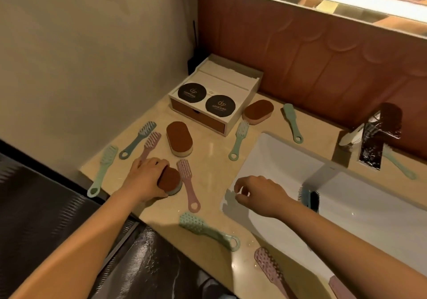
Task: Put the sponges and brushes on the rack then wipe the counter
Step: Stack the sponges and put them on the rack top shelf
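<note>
My left hand (147, 178) is closed around a brown-topped sponge (170, 179) lying near the counter's front edge. My right hand (258, 194) hovers over the sink's left rim, fingers loosely curled and holding nothing. Two more brown sponges lie on the counter, one in the middle (179, 138) and one by the box (258, 111). Several green and pink brushes are scattered about: a pink one (188, 184) just right of the held sponge, a green one (208, 230) at the front, another green one (239, 140) near the sink. No rack can be made out.
A white box with two black round lids (213, 93) stands at the back by the wall. The white sink (288, 167) fills the right side, with a tap (374, 134) behind it and a dark brush (310, 198) inside. The counter (212, 167) ends at a drop on the left.
</note>
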Available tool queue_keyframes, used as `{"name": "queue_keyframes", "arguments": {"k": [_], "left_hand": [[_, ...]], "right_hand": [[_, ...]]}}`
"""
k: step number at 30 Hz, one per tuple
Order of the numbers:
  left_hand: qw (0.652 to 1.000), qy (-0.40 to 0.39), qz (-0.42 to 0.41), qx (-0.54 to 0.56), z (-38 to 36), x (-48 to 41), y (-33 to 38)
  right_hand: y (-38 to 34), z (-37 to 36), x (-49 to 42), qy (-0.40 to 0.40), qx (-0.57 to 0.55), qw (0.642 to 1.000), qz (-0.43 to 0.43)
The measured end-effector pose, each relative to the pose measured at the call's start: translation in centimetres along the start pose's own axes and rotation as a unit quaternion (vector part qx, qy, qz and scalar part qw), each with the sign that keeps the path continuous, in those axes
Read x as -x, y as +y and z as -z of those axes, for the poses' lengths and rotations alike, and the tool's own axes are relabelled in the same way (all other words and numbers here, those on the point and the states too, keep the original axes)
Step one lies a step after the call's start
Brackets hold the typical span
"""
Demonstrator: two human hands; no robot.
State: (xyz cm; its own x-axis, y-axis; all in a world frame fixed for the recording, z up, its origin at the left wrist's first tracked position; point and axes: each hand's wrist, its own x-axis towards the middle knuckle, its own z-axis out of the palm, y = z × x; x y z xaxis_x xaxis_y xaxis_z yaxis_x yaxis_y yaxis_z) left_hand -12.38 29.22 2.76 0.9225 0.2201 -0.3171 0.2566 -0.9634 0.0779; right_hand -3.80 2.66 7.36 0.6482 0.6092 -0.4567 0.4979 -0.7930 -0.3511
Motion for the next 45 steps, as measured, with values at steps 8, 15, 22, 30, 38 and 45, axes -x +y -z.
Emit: {"name": "queue_keyframes", "arguments": {"k": [8, 15, 22, 30, 38, 45], "left_hand": [[0.950, 0.097, -0.007, 0.295, 4.6, 0.4, 5.0], [0.948, 0.060, -0.122, 0.287, 5.0, -0.4, 9.2], [0.915, 0.043, 0.109, 0.386, 3.4, -6.7, 6.3], [0.922, 0.044, 0.244, 0.298, 2.6, -12.3, 4.3], [0.896, 0.079, 0.278, 0.338, 2.9, -12.6, 5.8], [0.753, -0.025, 0.221, 0.619, 5.4, -8.7, 10.6]], "right_hand": [[-4.3, 1.6, -1.6, -0.039, -0.461, 0.886, -0.035], [-2.8, 1.8, -2.6, 0.037, -0.563, 0.819, -0.105], [0.4, 1.3, -2.2, 0.110, -0.674, 0.704, -0.195], [4.1, 1.8, 0.0, 0.126, -0.677, 0.695, -0.206], [8.3, 2.6, 3.3, 0.160, -0.755, 0.583, -0.254], [9.7, 1.9, 5.8, 0.167, -0.788, 0.544, -0.235]]}}
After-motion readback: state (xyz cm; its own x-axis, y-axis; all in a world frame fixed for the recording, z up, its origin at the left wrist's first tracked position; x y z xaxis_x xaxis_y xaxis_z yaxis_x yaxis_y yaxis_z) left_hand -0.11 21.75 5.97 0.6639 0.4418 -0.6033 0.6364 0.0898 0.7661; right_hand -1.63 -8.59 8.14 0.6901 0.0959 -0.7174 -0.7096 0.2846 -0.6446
